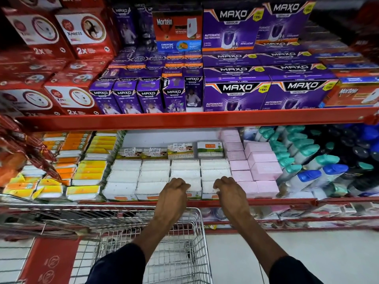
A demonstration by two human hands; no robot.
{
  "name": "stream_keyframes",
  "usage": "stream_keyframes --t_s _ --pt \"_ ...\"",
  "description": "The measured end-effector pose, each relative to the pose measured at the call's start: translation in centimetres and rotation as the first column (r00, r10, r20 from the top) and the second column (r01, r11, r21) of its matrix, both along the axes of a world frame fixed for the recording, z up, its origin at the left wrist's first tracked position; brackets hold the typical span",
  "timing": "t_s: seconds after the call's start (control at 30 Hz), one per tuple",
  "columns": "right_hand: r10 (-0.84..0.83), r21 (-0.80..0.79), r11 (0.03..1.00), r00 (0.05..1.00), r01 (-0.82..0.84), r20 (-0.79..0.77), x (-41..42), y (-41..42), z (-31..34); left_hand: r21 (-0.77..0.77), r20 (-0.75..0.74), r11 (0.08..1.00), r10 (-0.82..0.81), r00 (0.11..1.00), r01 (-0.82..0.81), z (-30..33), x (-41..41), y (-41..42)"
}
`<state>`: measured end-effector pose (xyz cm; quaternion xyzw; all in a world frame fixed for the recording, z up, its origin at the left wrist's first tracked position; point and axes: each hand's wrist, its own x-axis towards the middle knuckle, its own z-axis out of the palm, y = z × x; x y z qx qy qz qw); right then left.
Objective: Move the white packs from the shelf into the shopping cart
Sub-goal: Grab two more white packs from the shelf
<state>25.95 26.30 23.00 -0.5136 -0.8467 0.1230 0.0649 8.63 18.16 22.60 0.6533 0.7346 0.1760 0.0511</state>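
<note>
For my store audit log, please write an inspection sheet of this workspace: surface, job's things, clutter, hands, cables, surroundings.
Surface: red shelf, densely stocked to the front edge.
Job's things: white packs in four rows on the shelf; shopping cart below, no packs seen in its visible part.
Clutter: pink boxes right of the packs; yellow and orange packs left.
Hands: left hand and right hand both curled on the front white packs; none lifted yet.
Cables: nothing seen.
Surroundings: purple Maxo boxes on the shelf above; bottles with teal and blue caps at the right.
</note>
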Motion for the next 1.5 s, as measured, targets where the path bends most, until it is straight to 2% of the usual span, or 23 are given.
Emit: stream_keyframes --t_s 0.7,1.3,1.43,1.5 --pt "0.043 0.012 0.999 0.979 -0.042 -0.197 0.7 -0.4 0.2 -0.059 -0.042 0.998 0.021 0.999 -0.023 -2.0 -0.3 0.3" --pt "0.013 0.000 1.000 0.986 -0.013 -0.165 0.4 -0.8 0.6 -0.003 -0.027 1.000 -0.027 0.999 0.027 -2.6 -0.8 -0.4" --pt "0.062 0.037 0.998 0.974 -0.055 -0.217 -1.0 -1.9 1.0 0.082 -0.026 0.996 0.042 0.999 -0.039 -2.1 -2.6 -2.5" --pt "0.126 0.039 0.992 0.956 -0.120 -0.264 -2.9 -2.9 1.0 0.075 0.005 0.992 0.103 0.995 -0.103 -2.0 -4.5 -3.9"
